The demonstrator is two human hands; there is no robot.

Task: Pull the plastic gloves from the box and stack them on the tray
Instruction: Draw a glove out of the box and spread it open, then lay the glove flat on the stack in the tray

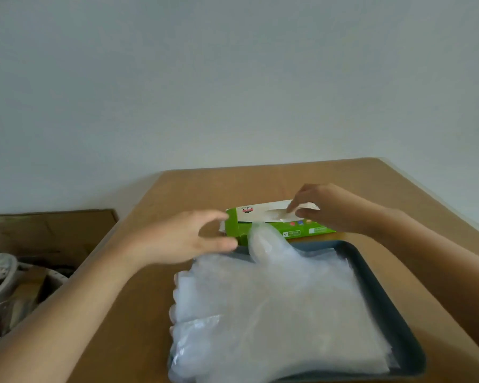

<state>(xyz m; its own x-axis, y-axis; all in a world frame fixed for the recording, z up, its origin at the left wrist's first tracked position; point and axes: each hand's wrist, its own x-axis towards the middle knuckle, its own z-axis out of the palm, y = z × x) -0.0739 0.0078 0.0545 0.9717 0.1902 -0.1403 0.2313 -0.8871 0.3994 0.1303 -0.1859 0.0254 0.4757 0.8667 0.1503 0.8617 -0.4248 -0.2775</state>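
A green and white glove box point(271, 221) lies on the brown table behind a dark tray point(385, 297). A thick stack of clear plastic gloves point(274, 310) covers the tray and hangs over its left edge, one thumb part pointing up toward the box. My right hand point(327, 207) is over the box's top slot, its fingertips pinching a bit of clear plastic glove point(284, 214) at the opening. My left hand point(191, 236) hovers at the box's left end, thumb and fingers spread in a C shape, holding nothing.
The table point(260, 186) stands against a pale wall, with its left edge running diagonally. Left of it, lower down, are a cardboard box point(53, 230) and a cluttered white container point(3, 280).
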